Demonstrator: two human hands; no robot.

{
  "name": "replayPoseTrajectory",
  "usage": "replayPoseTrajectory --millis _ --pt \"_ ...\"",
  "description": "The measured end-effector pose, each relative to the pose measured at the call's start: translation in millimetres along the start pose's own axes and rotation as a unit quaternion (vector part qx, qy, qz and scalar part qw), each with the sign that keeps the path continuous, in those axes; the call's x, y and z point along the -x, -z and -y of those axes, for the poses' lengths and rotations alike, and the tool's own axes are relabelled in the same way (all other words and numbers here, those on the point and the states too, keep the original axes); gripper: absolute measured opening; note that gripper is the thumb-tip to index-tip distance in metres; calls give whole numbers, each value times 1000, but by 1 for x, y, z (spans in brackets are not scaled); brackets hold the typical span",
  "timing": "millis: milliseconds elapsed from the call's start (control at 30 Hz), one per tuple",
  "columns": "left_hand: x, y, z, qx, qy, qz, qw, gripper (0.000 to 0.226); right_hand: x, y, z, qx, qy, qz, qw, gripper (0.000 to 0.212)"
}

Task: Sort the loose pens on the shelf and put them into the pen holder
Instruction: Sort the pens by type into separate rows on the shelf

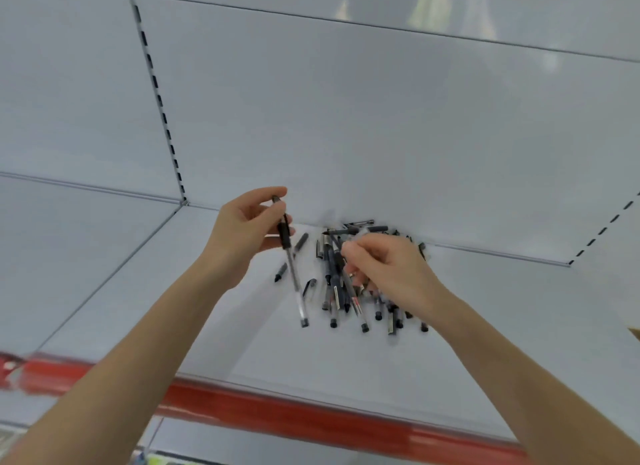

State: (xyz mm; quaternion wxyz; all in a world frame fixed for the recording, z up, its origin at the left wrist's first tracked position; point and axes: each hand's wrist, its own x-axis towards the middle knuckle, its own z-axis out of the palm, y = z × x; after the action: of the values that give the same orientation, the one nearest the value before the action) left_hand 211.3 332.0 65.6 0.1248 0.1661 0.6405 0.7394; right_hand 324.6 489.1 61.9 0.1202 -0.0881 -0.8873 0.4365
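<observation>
Two bare forearms (138, 343), unsleeved, end in the left hand (242, 232) and right hand (384, 267).

A: Surface?
B: White shelf (311, 357), red strip (277, 409) along the front edge.
A: On it?
B: Pens (333, 288) heaped near the back wall, mostly lying front to back. A few loose caps (300, 242) just left.

2 hands: left (242, 229), right (384, 267); 1 held pen (289, 256), 10+ piled pens (334, 291), 1 shelf (311, 360).
</observation>
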Motion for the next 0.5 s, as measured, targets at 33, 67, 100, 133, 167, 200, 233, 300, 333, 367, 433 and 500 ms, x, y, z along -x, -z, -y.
replayPoseTrajectory --millis 33,67,100,133,167,200,233,300,333,367,433,500 --pt "-5 11 3 -57 -3 -13 998 22 -6 -5 -3 66 18 2 998 20" --pt "-10 20 7 -121 -7 -20 992 23 -11 -9 -5 117 34 9 993 18" --pt "-15 30 12 -189 -13 -27 982 22 -16 -15 -6 157 51 23 986 16" --pt "-20 40 17 -258 -23 -35 965 21 -21 -22 -7 193 68 40 978 17" --pt "-24 49 22 -323 -34 -45 945 20 -25 -28 -7 230 82 60 968 20" --pt "-27 58 26 -378 -40 -55 923 17 -29 -34 -7 269 88 82 955 25" --pt "-31 65 30 -418 -40 -63 905 16 -32 -38 -7 308 83 103 942 31" --pt "-34 76 37 -463 -27 -71 883 18 -36 -44 -8 371 66 135 916 38" --pt "-35 80 40 -473 -19 -73 878 19 -37 -46 -8 389 68 142 908 38" --pt "-36 82 43 -478 -12 -72 875 19 -38 -47 -8 397 71 146 904 36" --pt "-36 84 48 -488 -4 -69 870 20 -40 -48 -9 390 73 147 906 33" --pt "-36 84 51 -503 -4 -66 862 22 -40 -46 -11 372 71 147 914 32"
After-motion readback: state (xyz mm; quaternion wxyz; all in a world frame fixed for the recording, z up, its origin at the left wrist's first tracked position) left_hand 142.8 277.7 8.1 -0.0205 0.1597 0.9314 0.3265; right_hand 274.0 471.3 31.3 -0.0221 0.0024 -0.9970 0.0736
